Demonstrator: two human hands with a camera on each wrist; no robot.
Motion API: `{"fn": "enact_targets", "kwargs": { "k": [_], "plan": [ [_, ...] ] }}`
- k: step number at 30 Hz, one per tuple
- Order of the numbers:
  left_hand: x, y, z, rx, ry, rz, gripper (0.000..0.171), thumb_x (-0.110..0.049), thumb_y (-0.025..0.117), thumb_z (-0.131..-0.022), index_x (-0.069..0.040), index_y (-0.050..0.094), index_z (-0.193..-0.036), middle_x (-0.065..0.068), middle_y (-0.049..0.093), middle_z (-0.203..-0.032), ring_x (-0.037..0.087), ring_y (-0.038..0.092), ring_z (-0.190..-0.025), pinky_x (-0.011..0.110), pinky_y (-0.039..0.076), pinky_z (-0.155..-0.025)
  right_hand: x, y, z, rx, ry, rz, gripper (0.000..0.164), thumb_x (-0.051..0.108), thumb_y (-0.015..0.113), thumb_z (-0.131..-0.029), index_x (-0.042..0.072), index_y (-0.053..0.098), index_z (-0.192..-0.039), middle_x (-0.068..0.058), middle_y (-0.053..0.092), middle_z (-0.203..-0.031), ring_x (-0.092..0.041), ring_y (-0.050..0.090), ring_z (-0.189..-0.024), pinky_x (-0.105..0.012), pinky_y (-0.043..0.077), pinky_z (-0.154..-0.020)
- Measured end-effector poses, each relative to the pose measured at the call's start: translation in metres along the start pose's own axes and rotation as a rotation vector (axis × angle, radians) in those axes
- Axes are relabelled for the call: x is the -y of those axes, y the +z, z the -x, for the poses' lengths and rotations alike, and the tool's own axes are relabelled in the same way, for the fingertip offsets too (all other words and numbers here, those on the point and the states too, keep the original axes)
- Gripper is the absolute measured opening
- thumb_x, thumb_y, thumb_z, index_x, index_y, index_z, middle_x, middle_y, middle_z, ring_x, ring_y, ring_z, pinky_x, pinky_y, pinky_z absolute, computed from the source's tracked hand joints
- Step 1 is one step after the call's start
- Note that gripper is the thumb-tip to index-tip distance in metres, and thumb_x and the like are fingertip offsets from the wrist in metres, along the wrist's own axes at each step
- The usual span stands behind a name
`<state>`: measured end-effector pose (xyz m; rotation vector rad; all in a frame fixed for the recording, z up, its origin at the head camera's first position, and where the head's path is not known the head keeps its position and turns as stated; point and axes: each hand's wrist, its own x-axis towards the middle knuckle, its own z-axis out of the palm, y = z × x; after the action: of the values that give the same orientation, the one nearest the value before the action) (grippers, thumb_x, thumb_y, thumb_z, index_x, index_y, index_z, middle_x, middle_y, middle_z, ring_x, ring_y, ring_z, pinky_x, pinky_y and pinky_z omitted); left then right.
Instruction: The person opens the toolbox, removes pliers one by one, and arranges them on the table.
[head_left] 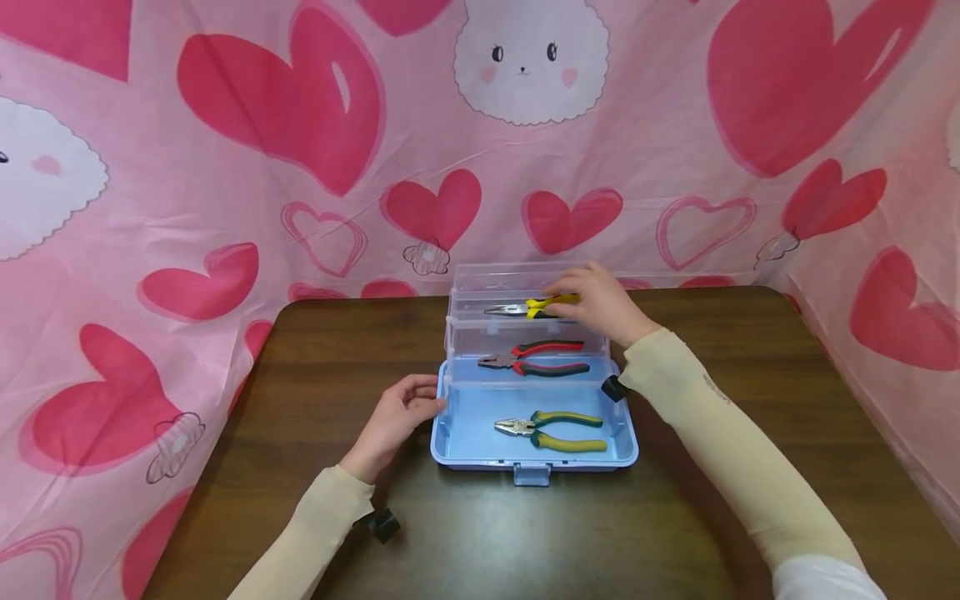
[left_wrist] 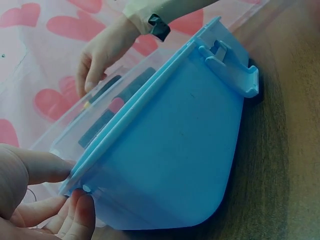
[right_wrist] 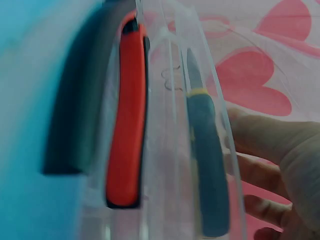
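A light blue toolbox (head_left: 465, 460) with clear stepped trays stands unfolded on the table. My left hand (head_left: 397, 419) pinches its left rim, thumb and fingers on either side in the left wrist view. My right hand (head_left: 602, 304) is at the upper clear tray (right_wrist: 175, 125), beside the yellow-and-black long-nose pliers (head_left: 534, 308). Its fingers are loosely bent, and the right wrist view shows them by the clear wall, not round the handles. Red-and-black combination pliers (head_left: 517, 360) lie in the tray below. Green-and-yellow combination pliers (head_left: 536, 425) lie on the toolbox floor.
The dark wooden table (head_left: 315, 358) carries the toolbox. A blue latch (head_left: 532, 475) hangs open at the front. A pink cloth (head_left: 262, 167) with hearts hangs behind the table and along its sides.
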<state>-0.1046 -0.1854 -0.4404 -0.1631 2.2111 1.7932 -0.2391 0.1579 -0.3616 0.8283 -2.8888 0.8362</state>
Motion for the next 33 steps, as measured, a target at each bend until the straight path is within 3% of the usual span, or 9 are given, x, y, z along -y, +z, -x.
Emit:
{"fn": "enact_targets", "kwargs": {
  "k": [9, 17, 24, 33],
  "plan": [
    [-0.002, 0.0, 0.001, -0.003, -0.013, 0.001, 0.049, -0.022, 0.077, -0.096, -0.006, 0.059, -0.139, 0.014, 0.066, -0.127, 0.025, 0.069, -0.106, 0.043, 0.051, -0.107, 0.011, -0.007, -0.018, 0.111, -0.074, 0.221, 0.041, 0.028, 0.09, -0.083, 0.012, 0.079, -0.119, -0.01, 0.074, -0.119, -0.029, 0.054, -0.112, -0.048, 0.048, -0.094],
    [-0.003, 0.002, 0.001, -0.006, -0.012, -0.011, 0.047, -0.019, 0.076, -0.096, -0.006, 0.058, -0.138, 0.014, 0.066, -0.125, 0.025, 0.067, -0.104, 0.044, 0.051, -0.108, 0.024, -0.01, -0.029, 0.184, -0.145, 0.365, 0.033, 0.028, 0.089, -0.084, 0.011, 0.082, -0.112, -0.01, 0.075, -0.106, -0.03, 0.058, -0.105, -0.048, 0.048, -0.093],
    [-0.002, 0.002, 0.002, -0.012, -0.01, -0.01, 0.048, -0.02, 0.076, -0.096, -0.006, 0.058, -0.139, 0.014, 0.066, -0.126, 0.026, 0.067, -0.105, 0.044, 0.05, -0.109, 0.02, -0.009, -0.037, 0.212, -0.166, 0.316, 0.031, 0.028, 0.089, -0.084, 0.011, 0.082, -0.109, -0.007, 0.072, -0.105, -0.027, 0.056, -0.104, -0.046, 0.049, -0.091],
    [-0.003, 0.003, 0.002, -0.01, -0.008, -0.012, 0.047, -0.019, 0.076, -0.096, -0.006, 0.059, -0.139, 0.014, 0.066, -0.124, 0.025, 0.067, -0.104, 0.043, 0.051, -0.108, 0.011, -0.006, -0.033, 0.161, -0.18, 0.255, 0.037, 0.029, 0.088, -0.084, 0.009, 0.08, -0.114, -0.009, 0.07, -0.11, -0.027, 0.058, -0.106, -0.048, 0.048, -0.095]
  ]
}}
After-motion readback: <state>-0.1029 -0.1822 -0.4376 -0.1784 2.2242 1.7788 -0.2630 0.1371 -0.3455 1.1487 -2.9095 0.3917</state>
